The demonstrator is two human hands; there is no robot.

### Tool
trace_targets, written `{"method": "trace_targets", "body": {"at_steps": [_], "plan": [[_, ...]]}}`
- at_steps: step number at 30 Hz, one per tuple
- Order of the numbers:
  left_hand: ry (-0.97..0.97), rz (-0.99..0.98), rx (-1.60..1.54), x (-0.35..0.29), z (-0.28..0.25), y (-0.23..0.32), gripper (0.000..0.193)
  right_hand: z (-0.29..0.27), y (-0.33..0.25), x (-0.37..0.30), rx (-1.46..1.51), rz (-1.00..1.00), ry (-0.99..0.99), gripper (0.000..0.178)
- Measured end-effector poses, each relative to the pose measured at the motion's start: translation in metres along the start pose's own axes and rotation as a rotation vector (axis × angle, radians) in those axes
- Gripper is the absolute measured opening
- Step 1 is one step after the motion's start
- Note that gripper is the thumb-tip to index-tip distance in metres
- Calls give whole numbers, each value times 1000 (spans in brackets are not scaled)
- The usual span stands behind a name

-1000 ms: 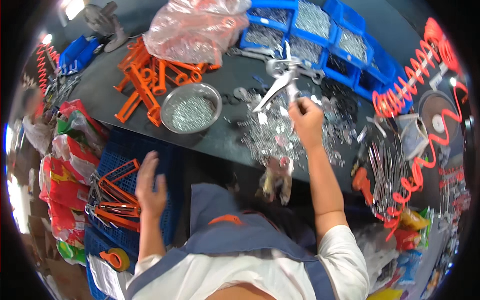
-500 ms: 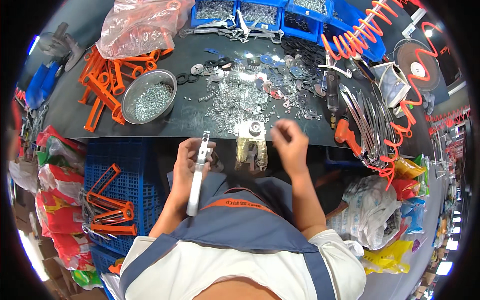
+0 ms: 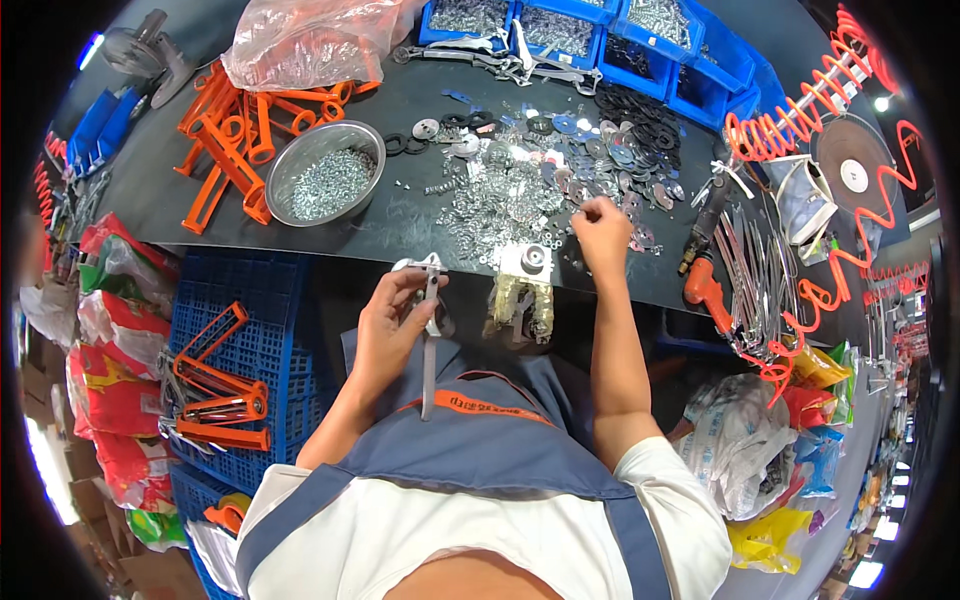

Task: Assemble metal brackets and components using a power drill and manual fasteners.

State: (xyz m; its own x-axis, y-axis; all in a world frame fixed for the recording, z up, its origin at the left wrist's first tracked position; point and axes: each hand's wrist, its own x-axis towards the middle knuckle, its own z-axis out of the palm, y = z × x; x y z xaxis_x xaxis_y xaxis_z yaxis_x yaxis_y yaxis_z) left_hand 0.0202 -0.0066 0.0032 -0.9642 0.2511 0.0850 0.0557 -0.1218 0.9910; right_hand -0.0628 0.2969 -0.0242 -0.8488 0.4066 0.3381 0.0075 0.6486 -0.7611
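A: Left hand (image 3: pixel 385 325) wrapped around a long grey metal tool part (image 3: pixel 430 335), gripping near its upper end; the shaft hangs down over the lap, just off the workbench's near edge (image 3: pixel 300 245).

B: And the other hand?

A: Right hand (image 3: pixel 600 225) pinched narrow, fingertips down in the heap of small metal parts (image 3: pixel 500 205) at the bench's near middle. Whether it has anything pinched, cannot tell.

B: How would the metal piece handle?

A: Stiff, likely fairly weighty for its size, smooth enough to slip. Best held near the head, as now. Loose bits look light and fiddly, a fingertip job.

B: Surroundings?

A: A small fixture (image 3: pixel 525 285) clamped at the near edge between the hands. Steel bowl of screws (image 3: pixel 322 185) to the left, orange plastic handles (image 3: pixel 225 140) beyond it at the left end. Black and silver washers (image 3: pixel 625 140) spread right of the heap. Blue bins (image 3: pixel 640 30) along the far edge, a clear bag (image 3: pixel 310 40) at far left.

B: Room to move?

A: Tight on the bench. Open room mostly at the near edge and over the lap. Blue crate (image 3: pixel 235 340) stands below left, holding more orange pieces.
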Motion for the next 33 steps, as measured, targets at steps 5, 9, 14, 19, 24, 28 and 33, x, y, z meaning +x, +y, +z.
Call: {"method": "trace_targets", "body": {"at_steps": [5,9,14,19,24,28,33], "plan": [[19,139,113,14,32,-10,37,-29,-83,-71,724,245,-431,7],[20,189,239,13,49,2,37,-15,-92,-98,726,230,-403,4],[112,244,353,8,46,2,28,-4,-103,-109,637,92,-325,5],[219,389,414,11,38,-6,22,6,-123,-120,527,35,-251,8],[291,234,222,19,26,-15,17,12,-117,-106,678,94,-529,15],[239,42,-17,20,-4,-16,9,0,-69,-23,504,172,-289,13],[244,-57,-130,19,-14,-17,10,2,26,84,-188,32,-109,19]]}}
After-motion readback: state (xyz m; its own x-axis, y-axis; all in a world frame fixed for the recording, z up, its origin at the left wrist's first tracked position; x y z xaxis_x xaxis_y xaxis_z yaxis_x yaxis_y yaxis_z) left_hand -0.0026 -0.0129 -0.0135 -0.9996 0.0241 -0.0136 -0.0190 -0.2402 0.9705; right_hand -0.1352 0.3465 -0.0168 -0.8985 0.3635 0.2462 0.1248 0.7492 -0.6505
